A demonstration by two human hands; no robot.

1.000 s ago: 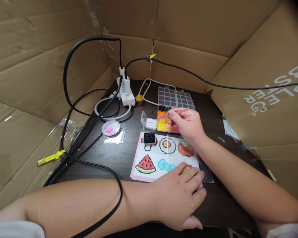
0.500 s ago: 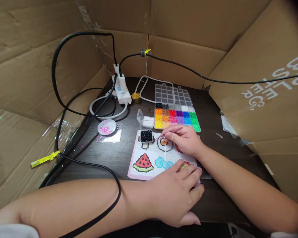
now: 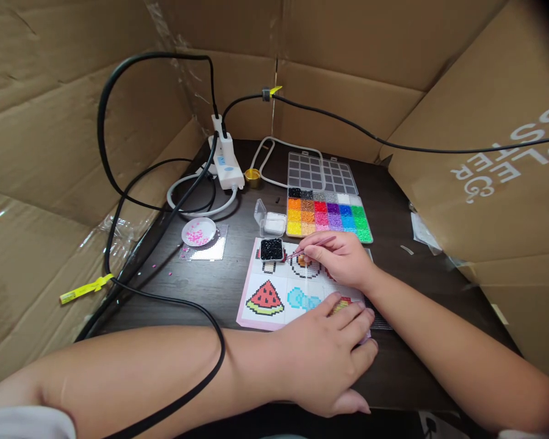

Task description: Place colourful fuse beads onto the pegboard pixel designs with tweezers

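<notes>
My right hand (image 3: 343, 259) pinches pink tweezers (image 3: 312, 246), their tip over the fried-egg picture on the pattern sheet (image 3: 268, 299). That sheet lies under a clear pegboard and shows a watermelon, a blue shape and other pixel pictures. My left hand (image 3: 329, 356) lies flat, fingers spread, pressing the sheet's near right corner. A small black tray of black beads (image 3: 271, 249) sits on the sheet's far left corner. Behind it stands the bead box (image 3: 328, 217) with many coloured compartments, its clear lid (image 3: 321, 174) folded back.
A small clear box (image 3: 271, 222) sits left of the bead box. A white dish of pink beads (image 3: 198, 232) rests on another pegboard. A white power strip (image 3: 227, 166), black and white cables and a gold cap (image 3: 252, 177) lie at the back. Cardboard walls surround the dark table.
My right hand came back from the bead box to the fried-egg picture, carrying the tweezers. The left hand has stayed on the sheet.
</notes>
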